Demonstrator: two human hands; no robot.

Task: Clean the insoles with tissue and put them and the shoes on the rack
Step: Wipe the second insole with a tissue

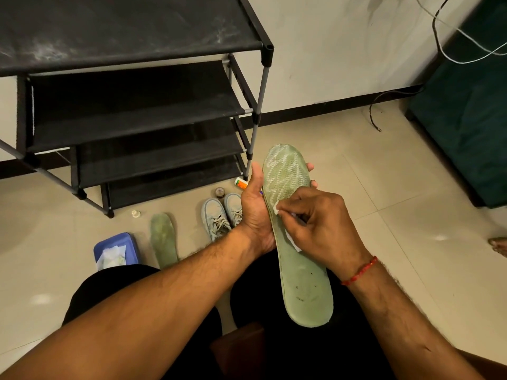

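Observation:
My left hand (pixel 256 212) grips a green insole (pixel 301 270) from its left edge, fingers wrapped behind the toe end, over my lap. White streaks cover the insole's toe half. My right hand (pixel 315 223) pinches a white tissue (pixel 277 208) and presses it on the insole's middle. A second green insole (pixel 163 238) lies on the floor. A pair of pale green shoes (pixel 219 218) stands beside it, partly hidden by my left hand. The black shoe rack (pixel 137 127) stands behind, its shelves bare.
A blue tissue box (pixel 116 249) sits on the floor left of the loose insole. A small tube (pixel 241 183), a round tin (pixel 219 192) and a white cap (pixel 136 213) lie near the rack's feet. A dark green cabinet (pixel 472 105) and cables are at right.

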